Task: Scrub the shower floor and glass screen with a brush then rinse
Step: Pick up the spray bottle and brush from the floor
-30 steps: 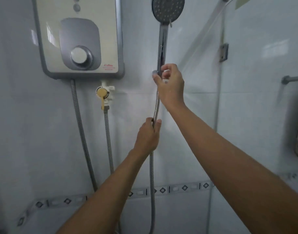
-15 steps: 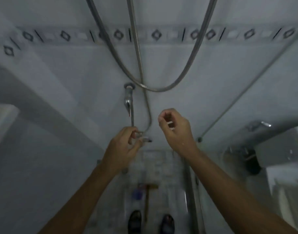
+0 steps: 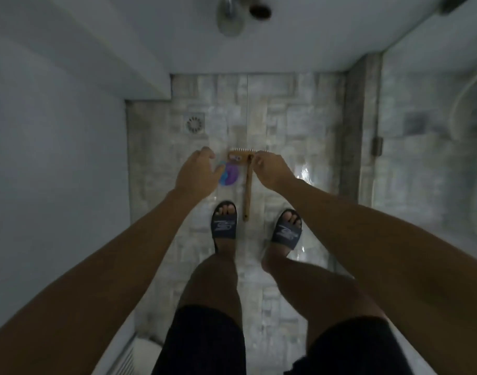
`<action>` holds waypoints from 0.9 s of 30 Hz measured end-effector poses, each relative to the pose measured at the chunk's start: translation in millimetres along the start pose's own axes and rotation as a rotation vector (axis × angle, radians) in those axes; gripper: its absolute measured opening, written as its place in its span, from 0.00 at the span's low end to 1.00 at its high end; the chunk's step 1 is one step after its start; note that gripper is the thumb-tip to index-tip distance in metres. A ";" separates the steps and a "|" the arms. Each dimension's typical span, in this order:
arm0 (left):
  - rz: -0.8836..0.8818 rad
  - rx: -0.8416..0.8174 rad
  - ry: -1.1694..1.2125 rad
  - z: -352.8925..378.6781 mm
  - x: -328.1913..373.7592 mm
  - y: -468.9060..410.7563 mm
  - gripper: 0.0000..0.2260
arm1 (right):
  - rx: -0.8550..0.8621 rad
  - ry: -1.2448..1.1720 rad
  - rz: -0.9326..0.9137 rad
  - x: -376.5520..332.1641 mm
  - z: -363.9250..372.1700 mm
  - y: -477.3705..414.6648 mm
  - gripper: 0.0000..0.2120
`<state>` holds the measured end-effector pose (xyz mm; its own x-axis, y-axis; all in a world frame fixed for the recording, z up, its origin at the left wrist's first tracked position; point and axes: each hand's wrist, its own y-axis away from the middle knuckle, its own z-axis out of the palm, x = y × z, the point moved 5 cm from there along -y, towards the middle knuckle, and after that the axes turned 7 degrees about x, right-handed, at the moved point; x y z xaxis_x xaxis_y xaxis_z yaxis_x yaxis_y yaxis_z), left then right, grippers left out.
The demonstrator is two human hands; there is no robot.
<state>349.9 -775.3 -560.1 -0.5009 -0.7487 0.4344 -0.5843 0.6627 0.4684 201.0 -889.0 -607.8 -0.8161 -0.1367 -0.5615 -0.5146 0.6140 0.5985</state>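
Note:
A wooden long-handled brush (image 3: pixel 247 185) lies on the wet stone-patterned shower floor (image 3: pixel 291 125), its head toward the wall and its handle pointing back between my feet. A purple and blue bottle (image 3: pixel 228 174) lies just left of the brush head. My left hand (image 3: pixel 198 174) hangs over the bottle with loosely curled fingers and holds nothing. My right hand (image 3: pixel 269 169) hovers above the brush head, fingers curled, holding nothing. The glass screen (image 3: pixel 432 136) stands on the right.
A square floor drain (image 3: pixel 194 123) sits ahead to the left. A wall tap (image 3: pixel 229 14) shows at the top. White walls close in on the left and ahead. My feet in dark slippers (image 3: pixel 286 228) stand on either side of the brush handle.
My view has swung down from the shower head to the floor. Both hands let go of the shower handle and hose and dropped toward the brush and bottle.

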 end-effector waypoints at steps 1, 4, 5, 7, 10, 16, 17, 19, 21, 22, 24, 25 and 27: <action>-0.031 -0.024 -0.018 20.4 -14.5 -4.5 0.17 | -0.058 0.029 0.046 19.7 24.0 -6.6 0.09; -0.071 -0.060 -0.062 102.8 -64.5 -39.4 0.21 | -0.221 0.134 0.031 83.9 112.4 -51.8 0.11; -0.083 -0.078 -0.075 126.2 -79.0 -46.8 0.23 | -0.278 0.165 0.035 103.9 139.7 -61.0 0.12; -0.105 -0.076 -0.075 162.5 -101.3 -62.1 0.25 | -0.343 0.161 0.066 134.7 180.9 -78.4 0.12; -0.126 -0.050 0.007 194.5 -122.1 -81.1 0.23 | -0.401 0.224 0.044 177.1 227.4 -105.5 0.16; -0.153 0.017 0.205 201.8 -132.8 -81.7 0.11 | -0.327 0.355 0.029 174.7 216.7 -110.7 0.19; -0.167 0.018 0.218 192.1 -129.7 -78.1 0.11 | -0.307 0.387 0.000 163.0 200.8 -106.9 0.19; -0.172 0.021 0.223 171.9 -121.8 -71.6 0.09 | -0.232 0.320 -0.053 137.6 172.6 -99.4 0.16; -0.180 0.029 0.222 140.8 -109.8 -61.4 0.07 | -0.145 0.268 -0.112 105.0 134.8 -88.2 0.10; -0.176 0.037 0.232 122.7 -103.5 -54.3 0.06 | -0.117 0.199 -0.121 85.5 116.0 -80.2 0.08; -0.167 0.070 0.284 77.5 -86.3 -31.6 0.07 | -0.153 0.217 -0.142 46.3 83.4 -57.1 0.14; -0.170 0.097 0.311 51.6 -77.2 -17.7 0.07 | -0.212 0.225 -0.106 25.9 67.9 -41.1 0.16; -0.192 0.162 0.350 -10.1 -61.7 14.8 0.08 | -0.231 0.253 -0.141 -21.8 31.3 -5.5 0.15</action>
<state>378.6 -719.1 -572.2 -0.1432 -0.7878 0.5990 -0.7526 0.4797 0.4510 229.9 -865.1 -616.8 -0.7571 -0.4133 -0.5059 -0.6490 0.3872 0.6549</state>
